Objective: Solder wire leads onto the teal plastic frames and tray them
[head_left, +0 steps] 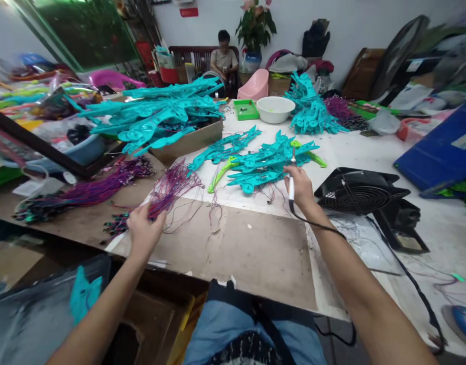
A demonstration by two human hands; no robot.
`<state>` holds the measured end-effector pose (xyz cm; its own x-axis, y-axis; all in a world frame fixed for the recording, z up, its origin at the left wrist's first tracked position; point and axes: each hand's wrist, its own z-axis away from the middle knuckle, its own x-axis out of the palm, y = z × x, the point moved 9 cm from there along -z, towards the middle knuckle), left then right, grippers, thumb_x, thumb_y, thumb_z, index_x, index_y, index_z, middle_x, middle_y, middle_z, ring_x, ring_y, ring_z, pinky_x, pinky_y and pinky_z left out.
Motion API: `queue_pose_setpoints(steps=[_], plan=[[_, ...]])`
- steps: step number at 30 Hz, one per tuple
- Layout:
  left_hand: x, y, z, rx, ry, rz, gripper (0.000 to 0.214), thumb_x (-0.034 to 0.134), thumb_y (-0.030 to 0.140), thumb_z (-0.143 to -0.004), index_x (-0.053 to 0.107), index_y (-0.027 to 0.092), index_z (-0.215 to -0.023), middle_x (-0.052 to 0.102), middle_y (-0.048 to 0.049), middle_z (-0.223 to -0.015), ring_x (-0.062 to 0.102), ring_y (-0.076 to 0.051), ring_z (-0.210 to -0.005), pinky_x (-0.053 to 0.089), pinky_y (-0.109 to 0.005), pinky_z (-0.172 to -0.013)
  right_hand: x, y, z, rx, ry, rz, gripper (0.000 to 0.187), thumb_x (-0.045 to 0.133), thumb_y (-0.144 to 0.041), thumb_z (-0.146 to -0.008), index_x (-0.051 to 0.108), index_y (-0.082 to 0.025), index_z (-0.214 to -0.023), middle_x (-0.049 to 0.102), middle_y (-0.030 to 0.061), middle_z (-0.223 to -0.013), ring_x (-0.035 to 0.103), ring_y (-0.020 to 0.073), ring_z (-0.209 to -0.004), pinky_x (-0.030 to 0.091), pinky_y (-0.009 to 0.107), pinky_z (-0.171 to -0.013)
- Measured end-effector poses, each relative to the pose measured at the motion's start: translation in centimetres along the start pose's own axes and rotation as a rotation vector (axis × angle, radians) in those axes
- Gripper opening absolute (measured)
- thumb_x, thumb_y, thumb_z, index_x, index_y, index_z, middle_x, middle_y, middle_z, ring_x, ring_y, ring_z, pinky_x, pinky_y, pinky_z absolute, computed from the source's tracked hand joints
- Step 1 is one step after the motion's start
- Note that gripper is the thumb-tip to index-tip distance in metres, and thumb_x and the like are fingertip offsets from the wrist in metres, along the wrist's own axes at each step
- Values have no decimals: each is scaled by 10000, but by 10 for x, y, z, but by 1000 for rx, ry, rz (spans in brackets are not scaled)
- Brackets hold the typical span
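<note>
My right hand [301, 188] is closed around a soldering iron [291, 187], its tip pointing up and away from me near a pile of teal plastic pieces [255, 165]. A black cord trails from the iron along my forearm. At the left, my left hand [144, 225] lies over the near end of a loose bundle of purple and red thin wires [170, 190]. Its thumb is spread from the fingers, whose tips are partly hidden among the wires. Lime-green pieces [220, 175] lie in with the teal ones.
A black fan [360, 190] stands right of my right hand. Farther left, another wire bundle [103, 185] lies by a cardboard box [194, 142] heaped with teal pieces. A white bowl [275, 109] and green tray [245, 110] stand behind. A person [224, 58] sits at the back.
</note>
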<state>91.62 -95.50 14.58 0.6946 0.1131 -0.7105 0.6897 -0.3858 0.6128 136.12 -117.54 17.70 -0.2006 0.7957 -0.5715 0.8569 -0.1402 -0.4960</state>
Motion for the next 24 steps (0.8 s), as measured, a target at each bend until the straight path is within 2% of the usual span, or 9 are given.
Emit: queue_pose_setpoints(steps=[2,5,8,10,14,16,18,21,24], plan=[[15,43,-4,119,29,14,407,574,442,-748,656,164,-1033,645,-159,-1117,540,-359,-1174,364,-521,-1054,23,11,-25,-12,-29,2,259,545,-53,-790,651,-227,-951,676,42,-972,586,214,-1061,489,287,-822],[57,100,1,198,-115,170,333,549,423,-776,674,184,-972,675,-124,-1074,596,-300,-1088,436,-465,-987,45,25,-48,-13,-25,-15,214,533,-41,-814,640,-212,-886,647,19,-834,582,170,-955,472,229,-761],[96,128,15,167,-288,324,288,557,426,-790,689,200,-908,694,-107,-1055,626,-270,-1005,500,-377,-794,48,33,-49,-21,9,-27,146,524,-84,-856,613,-199,-851,620,5,-753,573,159,-859,477,234,-764],[110,139,23,146,-347,390,270,564,421,-798,695,206,-894,701,-98,-1041,632,-256,-979,492,-338,-731,43,34,-42,-30,32,-21,145,509,-106,-871,615,-205,-861,631,15,-757,580,183,-881,491,279,-817],[119,168,18,192,-341,466,281,572,405,-821,688,201,-975,695,-101,-1077,623,-252,-1028,491,-335,-778,22,23,-22,-70,57,18,200,464,-153,-903,647,-205,-961,694,83,-922,610,251,-1009,497,428,-928],[116,191,8,291,-288,470,316,603,399,-818,672,199,-1052,672,-117,-1157,588,-268,-1131,475,-377,-905,6,7,-12,-144,89,49,231,433,-179,-933,647,-202,-1016,706,112,-1033,623,266,-1064,507,468,-939],[111,219,2,439,-285,444,424,679,411,-776,649,199,-1141,624,-131,-1269,510,-298,-1260,382,-431,-1066,-12,-15,0,-241,139,61,236,422,-181,-949,634,-208,-1050,707,114,-1100,633,262,-1106,527,472,-931],[114,249,19,605,-536,358,664,777,473,-690,603,196,-1267,587,-149,-1323,484,-348,-1291,349,-453,-1106,-41,-51,30,-351,158,14,203,469,-145,-931,615,-228,-1046,704,89,-1152,633,246,-1155,539,466,-945],[105,247,64,635,-767,266,739,770,485,-697,566,179,-1338,618,-160,-1213,576,-351,-1155,460,-424,-982,-64,-82,72,-395,122,-62,224,532,-97,-888,610,-251,-1030,678,67,-1232,617,248,-1197,529,482,-989]])
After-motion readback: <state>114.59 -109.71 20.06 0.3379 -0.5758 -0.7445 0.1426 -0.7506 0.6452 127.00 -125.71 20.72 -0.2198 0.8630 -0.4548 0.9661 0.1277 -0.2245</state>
